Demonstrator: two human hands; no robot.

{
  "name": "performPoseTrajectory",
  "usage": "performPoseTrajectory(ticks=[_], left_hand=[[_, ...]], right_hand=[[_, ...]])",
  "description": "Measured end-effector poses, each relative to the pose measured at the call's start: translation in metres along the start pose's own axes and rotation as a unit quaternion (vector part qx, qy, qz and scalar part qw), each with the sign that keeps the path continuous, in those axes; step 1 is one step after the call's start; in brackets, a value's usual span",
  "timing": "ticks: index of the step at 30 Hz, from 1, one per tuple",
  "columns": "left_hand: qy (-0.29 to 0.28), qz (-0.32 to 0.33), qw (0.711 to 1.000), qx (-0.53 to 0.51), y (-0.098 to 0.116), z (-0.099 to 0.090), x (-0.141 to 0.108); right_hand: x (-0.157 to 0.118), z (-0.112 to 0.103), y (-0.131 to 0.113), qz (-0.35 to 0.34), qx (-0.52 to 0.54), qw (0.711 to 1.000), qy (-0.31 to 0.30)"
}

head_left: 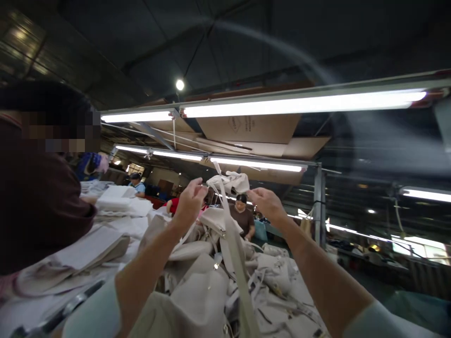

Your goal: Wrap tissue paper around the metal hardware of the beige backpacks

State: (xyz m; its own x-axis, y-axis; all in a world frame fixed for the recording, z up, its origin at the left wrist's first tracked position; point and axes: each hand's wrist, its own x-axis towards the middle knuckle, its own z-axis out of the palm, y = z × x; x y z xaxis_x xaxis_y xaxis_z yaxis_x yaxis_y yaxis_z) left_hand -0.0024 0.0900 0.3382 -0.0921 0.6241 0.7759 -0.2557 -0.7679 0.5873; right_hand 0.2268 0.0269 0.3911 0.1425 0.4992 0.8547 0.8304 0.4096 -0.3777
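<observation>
A crumpled off-white cloth bag is up in the air between my hands, above a heap of similar pieces. A long pale strap runs below it toward the heap. My left hand is raised at the bag's left side, fingers bent and apart, with a small gap to the cloth. On the other side my right hand has its fingers stretched toward the bag. Its fingertips are at the cloth's edge; whether they touch it I cannot tell. Under my arms lies the heap of off-white bags, with small metal fittings showing.
Close on the left stands a person in a dark top. Stacked white cloth pieces lie beside that person. Another person in a brown top is beyond the heap. A metal post rises at right; tube lights hang overhead.
</observation>
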Motion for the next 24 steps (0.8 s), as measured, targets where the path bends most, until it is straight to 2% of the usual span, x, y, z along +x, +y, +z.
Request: performPoseTrajectory(ticks=[1,3,6,10,12,13,15,18,21,24], left_hand=[[-0.03,0.001,0.999,0.033,-0.018,-0.008,-0.018],[-0.078,-0.047,0.993,0.07,-0.055,-0.024,-0.059],[-0.091,-0.115,0.986,0.083,-0.091,-0.042,-0.116],[-0.135,-0.176,0.973,0.064,-0.106,-0.051,-0.172],[-0.143,-0.169,0.97,0.099,-0.108,-0.051,-0.194],[-0.142,-0.146,0.969,0.138,-0.11,-0.05,-0.204],[-0.138,-0.07,0.958,0.239,-0.116,-0.047,-0.219],[-0.143,0.018,0.923,0.358,-0.124,-0.043,-0.234],[-0.128,0.056,0.905,0.402,-0.129,-0.045,-0.249],[-0.097,0.114,0.903,0.402,-0.13,-0.056,-0.273]], right_hand=[[-0.014,0.008,0.011,0.015,-0.023,0.999,-0.034],[-0.058,0.013,0.036,0.049,-0.071,0.991,-0.106],[-0.139,0.001,0.075,0.109,-0.103,0.968,-0.201],[-0.228,-0.02,0.113,0.212,-0.099,0.918,-0.322],[-0.26,-0.023,0.121,0.245,-0.089,0.899,-0.351],[-0.272,-0.023,0.121,0.251,-0.086,0.894,-0.361],[-0.287,-0.017,0.116,0.248,-0.077,0.888,-0.379],[-0.292,-0.003,0.101,0.25,-0.054,0.876,-0.41],[-0.287,0.014,0.091,0.251,-0.049,0.867,-0.428],[-0.282,0.029,0.092,0.261,-0.052,0.869,-0.416]])
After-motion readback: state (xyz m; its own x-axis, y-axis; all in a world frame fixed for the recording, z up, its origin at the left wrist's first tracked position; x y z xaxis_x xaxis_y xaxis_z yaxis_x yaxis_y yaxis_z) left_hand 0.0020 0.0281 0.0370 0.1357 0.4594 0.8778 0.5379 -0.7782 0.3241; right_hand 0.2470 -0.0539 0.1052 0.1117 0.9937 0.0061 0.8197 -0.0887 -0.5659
